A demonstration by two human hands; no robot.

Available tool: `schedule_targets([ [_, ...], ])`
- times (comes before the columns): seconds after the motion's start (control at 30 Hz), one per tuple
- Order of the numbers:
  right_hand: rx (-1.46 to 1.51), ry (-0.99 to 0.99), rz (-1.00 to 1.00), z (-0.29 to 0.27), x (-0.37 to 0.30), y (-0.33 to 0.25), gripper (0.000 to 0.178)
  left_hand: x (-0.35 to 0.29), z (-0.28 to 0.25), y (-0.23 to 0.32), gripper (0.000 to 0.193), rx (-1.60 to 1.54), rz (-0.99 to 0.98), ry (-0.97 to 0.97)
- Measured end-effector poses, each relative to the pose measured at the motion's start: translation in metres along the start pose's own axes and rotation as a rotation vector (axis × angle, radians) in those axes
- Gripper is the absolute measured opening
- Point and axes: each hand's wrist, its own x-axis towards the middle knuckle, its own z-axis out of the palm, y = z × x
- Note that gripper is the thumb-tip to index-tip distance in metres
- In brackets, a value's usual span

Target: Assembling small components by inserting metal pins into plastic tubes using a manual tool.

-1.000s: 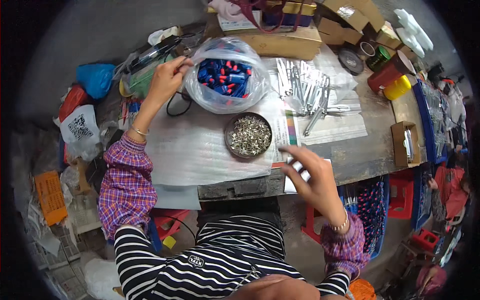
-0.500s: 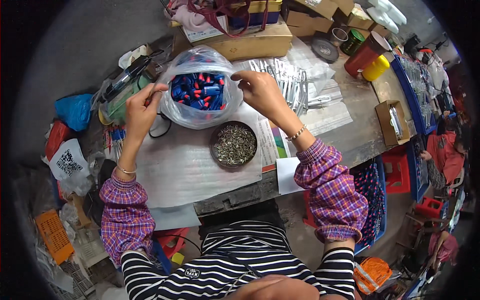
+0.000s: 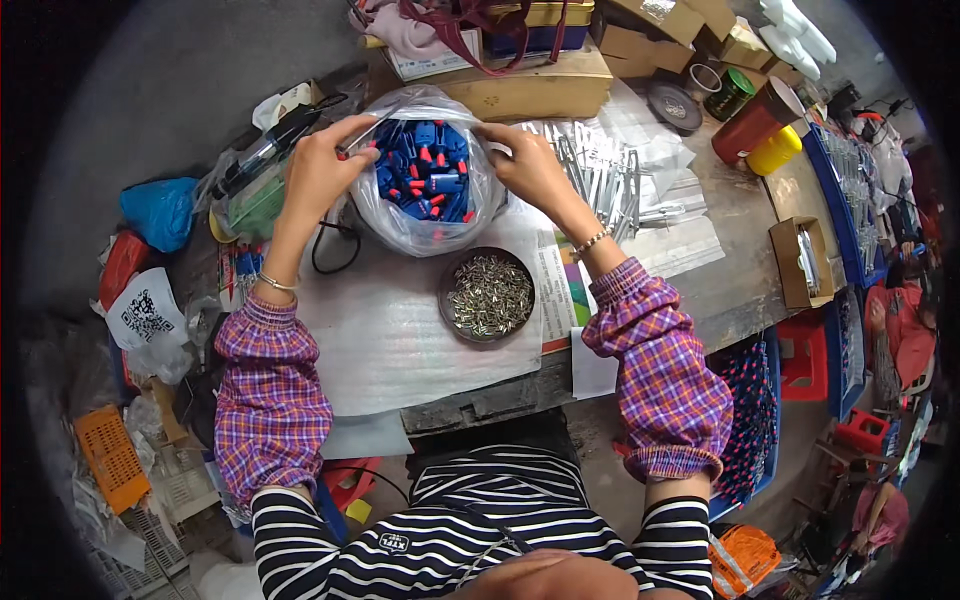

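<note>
A clear plastic bag (image 3: 425, 238) stands on the table with its mouth spread wide, full of small blue plastic parts (image 3: 443, 184) with red tips. My left hand (image 3: 322, 172) is closed on the bag's left rim, thumb reaching toward the opening. On the opposite side my right hand (image 3: 532, 174) pinches the right rim between thumb and fingers. Just below the bag sits a round dark dish (image 3: 444, 318) heaped with short metal pins (image 3: 488, 292). Right of my right hand lie many flat silvery metal strips (image 3: 610, 180) on paper.
A wooden box (image 3: 500, 97) stands behind the bag. A dark red canister (image 3: 745, 130), a yellow container (image 3: 775, 152) and a small cardboard box (image 3: 800, 262) are at the right. A black cable (image 3: 330, 262) loops left of the bag. Blue crates (image 3: 770, 410) stand beyond the right edge.
My left hand has moved inward and up along the bag's rim, its fingers now further over the edge. The right hand keeps the other rim. The whole view has shifted slightly.
</note>
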Motion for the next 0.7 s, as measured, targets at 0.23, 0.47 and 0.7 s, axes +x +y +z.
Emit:
schedule_targets([
  [0.23,0.158,0.019,-0.015,0.004,-0.016,0.013,0.027,-0.027,-0.007,-0.047,0.032,-0.363,-0.029,-0.047],
  [0.47,-0.001,-0.019,-0.065,-0.029,-0.039,-0.008,0.027,-0.052,-0.025,0.003,0.022,0.011,0.017,0.113],
  [0.7,-0.211,-0.155,-0.448,-0.027,-0.068,-0.048,0.039,-0.080,-0.014,0.019,0.030,-0.063,0.291,-0.057],
])
